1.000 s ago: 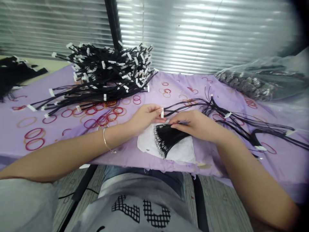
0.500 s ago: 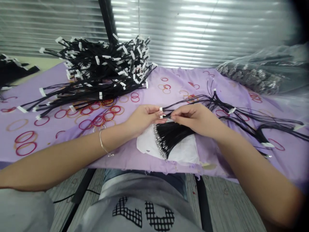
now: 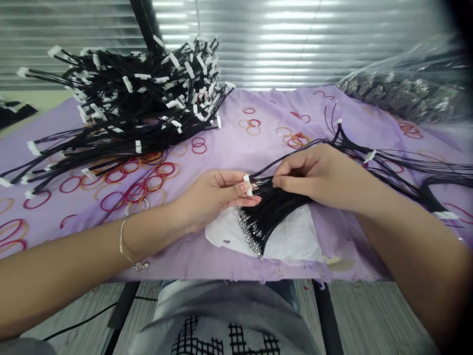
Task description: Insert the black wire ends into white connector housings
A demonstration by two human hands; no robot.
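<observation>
Between thumb and fingers, my left hand (image 3: 225,190) pinches a small white connector housing (image 3: 248,185). Black wires run from the housing to the right, towards the wire harness (image 3: 343,140). My right hand (image 3: 314,172) is closed in a pinch on a thin black wire (image 3: 268,181) just right of the housing, its metal tip pointing at the housing. Whether that tip is inside the housing I cannot tell. Below both hands a fan of black wires with crimped metal terminals (image 3: 250,231) lies on a white sheet (image 3: 291,236).
A large heap of black harnesses with white connectors (image 3: 148,93) stands at the back left. Red and orange rubber bands (image 3: 136,190) lie scattered on the purple cloth (image 3: 177,256). A clear plastic bag of metallic parts (image 3: 399,93) rests at the back right, before window blinds (image 3: 258,44).
The view has shifted closer and a little to the right. My right hand has drawn slightly away from the connector housing, with metal wire tips now showing between the hands.
</observation>
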